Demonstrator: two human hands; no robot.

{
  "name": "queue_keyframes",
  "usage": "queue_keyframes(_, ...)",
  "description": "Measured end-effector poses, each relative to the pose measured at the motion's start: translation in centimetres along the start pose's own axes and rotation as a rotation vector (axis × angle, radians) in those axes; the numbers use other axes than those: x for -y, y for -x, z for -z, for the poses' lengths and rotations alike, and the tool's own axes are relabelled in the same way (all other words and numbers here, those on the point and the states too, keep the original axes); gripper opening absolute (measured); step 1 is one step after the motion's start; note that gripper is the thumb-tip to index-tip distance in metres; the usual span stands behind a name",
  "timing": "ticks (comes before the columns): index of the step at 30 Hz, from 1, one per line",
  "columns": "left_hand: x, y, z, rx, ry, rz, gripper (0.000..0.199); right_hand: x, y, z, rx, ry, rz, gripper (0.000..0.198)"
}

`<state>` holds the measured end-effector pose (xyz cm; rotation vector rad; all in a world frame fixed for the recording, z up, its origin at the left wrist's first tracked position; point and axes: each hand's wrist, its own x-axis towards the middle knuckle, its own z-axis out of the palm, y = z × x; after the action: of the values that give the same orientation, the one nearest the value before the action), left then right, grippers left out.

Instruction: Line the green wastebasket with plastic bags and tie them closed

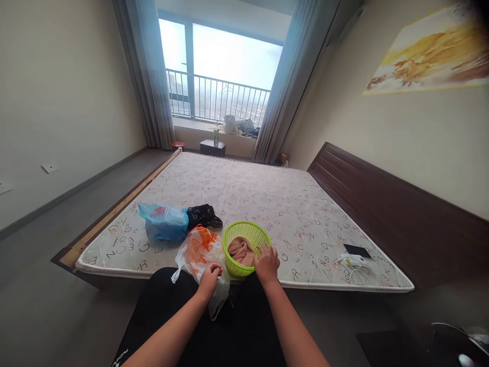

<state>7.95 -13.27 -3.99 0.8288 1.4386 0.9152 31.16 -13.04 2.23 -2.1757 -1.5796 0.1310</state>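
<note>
A lime-green plastic basket (250, 225) stands at the near edge of the mattress, with a crumpled pinkish-brown cloth (241, 251) inside. My right hand (267, 262) is closed over the basket's right rim, its fingertips reaching inside near the cloth. Just left of the basket lies a white plastic bag (189, 253) with orange print, hanging over the edge onto my lap. My left hand (211, 281) is over this bag, fingers curled in; whether they pinch anything is hidden. Behind the white bag are a full-looking light-blue plastic bag (166, 224) and a black bag (204, 215).
The bare, letter-printed mattress (244, 183) fills a dark wooden bed frame with a headboard (401, 204) on the right. A black tablet-like item (357, 251) and a white cable (357, 272) lie on its right side. Beyond it, a small cabinet (213, 147) stands below the window.
</note>
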Motion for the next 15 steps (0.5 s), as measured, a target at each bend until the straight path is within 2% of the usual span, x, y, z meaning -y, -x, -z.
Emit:
queue_keyframes(3, 0.1, -0.5, 0.3, -0.043, 0.05, 0.052, 0.02, -1.4, 1.6, -2.4, 0.02, -0.01, -0.013, 0.041)
queue_keyframes(6, 0.2, -0.7, 0.3, -0.049, 0.051, 0.093, 0.025, -2.7, 2.0, -4.0, -0.039, -0.104, 0.008, 0.043)
queue_keyframes(9, 0.3, -0.6, 0.2, -0.048, 0.047, 0.113, 0.029, -3.4, 1.8, -4.6, -0.095, -0.201, -0.042, 0.05)
queue_keyframes(15, 0.0, 0.0, 0.3, -0.037, 0.051, 0.085, 0.029, -3.6, 1.6, -5.0, -0.052, -0.333, -0.134, 0.063)
